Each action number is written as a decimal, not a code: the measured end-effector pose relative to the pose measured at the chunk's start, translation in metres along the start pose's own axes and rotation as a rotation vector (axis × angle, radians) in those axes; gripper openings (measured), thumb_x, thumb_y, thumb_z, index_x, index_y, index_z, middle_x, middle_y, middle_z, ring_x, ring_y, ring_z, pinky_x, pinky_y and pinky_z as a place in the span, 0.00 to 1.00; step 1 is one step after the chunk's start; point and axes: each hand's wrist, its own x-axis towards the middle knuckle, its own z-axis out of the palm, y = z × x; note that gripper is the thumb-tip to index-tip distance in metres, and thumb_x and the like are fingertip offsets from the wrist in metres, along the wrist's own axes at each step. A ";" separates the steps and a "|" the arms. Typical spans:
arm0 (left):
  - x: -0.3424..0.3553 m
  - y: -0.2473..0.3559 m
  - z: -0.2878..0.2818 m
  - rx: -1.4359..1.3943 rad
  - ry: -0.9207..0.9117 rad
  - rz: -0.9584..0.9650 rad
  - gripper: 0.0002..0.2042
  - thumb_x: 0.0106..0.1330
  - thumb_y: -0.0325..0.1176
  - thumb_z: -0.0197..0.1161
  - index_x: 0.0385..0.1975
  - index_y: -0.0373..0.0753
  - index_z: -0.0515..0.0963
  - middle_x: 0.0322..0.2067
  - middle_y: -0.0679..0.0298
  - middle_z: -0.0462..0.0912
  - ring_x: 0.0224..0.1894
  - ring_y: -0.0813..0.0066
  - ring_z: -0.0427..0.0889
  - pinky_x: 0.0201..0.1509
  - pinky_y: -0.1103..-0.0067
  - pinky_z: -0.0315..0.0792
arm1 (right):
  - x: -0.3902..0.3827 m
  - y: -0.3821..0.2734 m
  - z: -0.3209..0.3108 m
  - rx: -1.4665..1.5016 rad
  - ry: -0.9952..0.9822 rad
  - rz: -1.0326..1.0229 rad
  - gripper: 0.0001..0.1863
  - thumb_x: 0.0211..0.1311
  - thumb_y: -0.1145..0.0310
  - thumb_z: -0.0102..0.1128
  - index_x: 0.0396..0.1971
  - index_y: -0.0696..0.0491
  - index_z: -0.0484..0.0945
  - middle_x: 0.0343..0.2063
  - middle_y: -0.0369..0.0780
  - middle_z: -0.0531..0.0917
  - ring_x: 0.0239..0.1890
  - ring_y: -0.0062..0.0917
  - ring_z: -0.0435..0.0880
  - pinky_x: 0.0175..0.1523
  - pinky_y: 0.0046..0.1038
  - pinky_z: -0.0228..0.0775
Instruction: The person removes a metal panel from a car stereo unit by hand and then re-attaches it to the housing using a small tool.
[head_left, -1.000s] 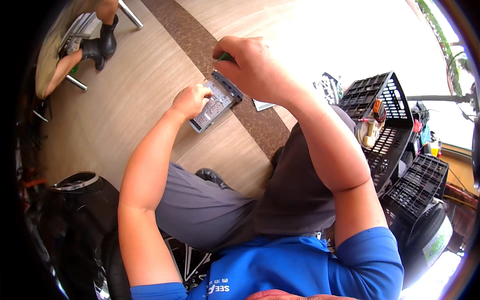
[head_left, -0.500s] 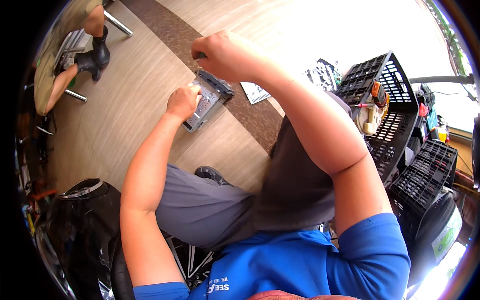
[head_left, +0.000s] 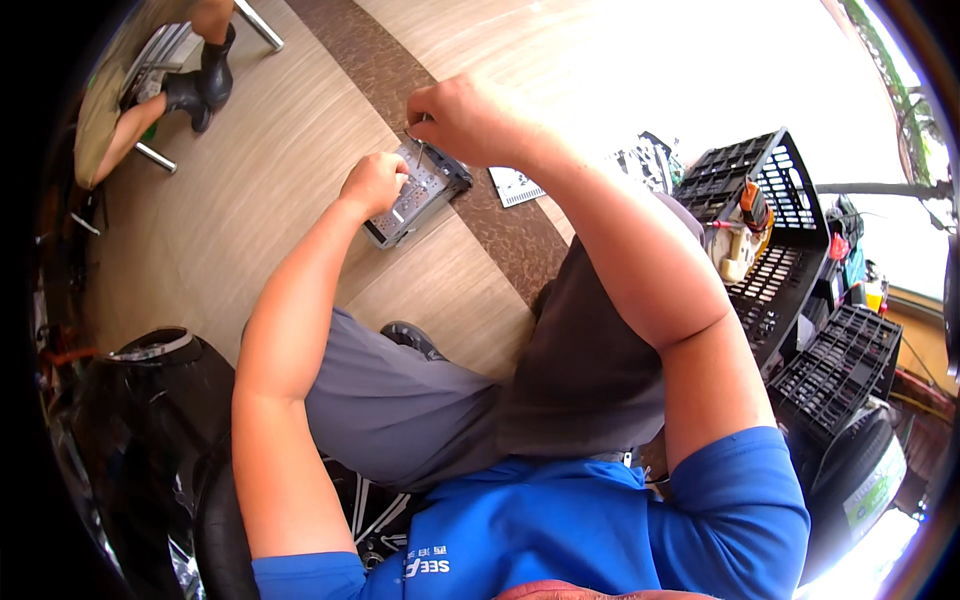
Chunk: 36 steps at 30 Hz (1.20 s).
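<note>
A grey metal electronic unit with a dark end panel lies on the floor in front of me. My left hand is at its left side, fingers closed; whether they grip the unit or a small part on it is unclear. Over its far end, my right hand is closed round a screwdriver, whose thin shaft points down toward the unit; the handle is mostly hidden in my fingers. A flat white perforated plate lies just right of the unit.
Black plastic crates stand at right, with tools in one. A pile of metal parts is beyond the plate. A glossy black motorbike-like body is at lower left. At upper left, another person's booted legs are by a chrome chair.
Since half a second ago my right hand has moved slightly down and right, and the screwdriver's shaft now shows below it. The camera view has shifted a little.
</note>
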 end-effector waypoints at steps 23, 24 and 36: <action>0.007 -0.018 0.000 -0.230 -0.124 0.062 0.13 0.56 0.18 0.53 0.34 0.39 0.83 0.35 0.51 0.84 0.38 0.62 0.83 0.43 0.71 0.75 | 0.019 -0.015 0.058 -0.176 -0.247 0.120 0.09 0.56 0.75 0.58 0.38 0.56 0.79 0.37 0.49 0.84 0.44 0.40 0.84 0.47 0.36 0.77; 0.008 -0.017 -0.001 -0.232 -0.152 0.053 0.14 0.55 0.17 0.52 0.34 0.39 0.83 0.35 0.51 0.84 0.37 0.62 0.83 0.43 0.71 0.75 | 0.019 -0.015 0.058 -0.176 -0.248 0.119 0.09 0.56 0.75 0.58 0.38 0.56 0.79 0.37 0.49 0.84 0.44 0.40 0.84 0.47 0.36 0.77; 0.010 -0.016 -0.001 -0.212 -0.161 0.061 0.12 0.57 0.18 0.50 0.32 0.36 0.82 0.33 0.53 0.85 0.36 0.65 0.81 0.42 0.72 0.74 | 0.020 -0.015 0.061 -0.187 -0.252 0.100 0.08 0.61 0.71 0.54 0.38 0.56 0.77 0.34 0.48 0.84 0.41 0.42 0.84 0.45 0.40 0.76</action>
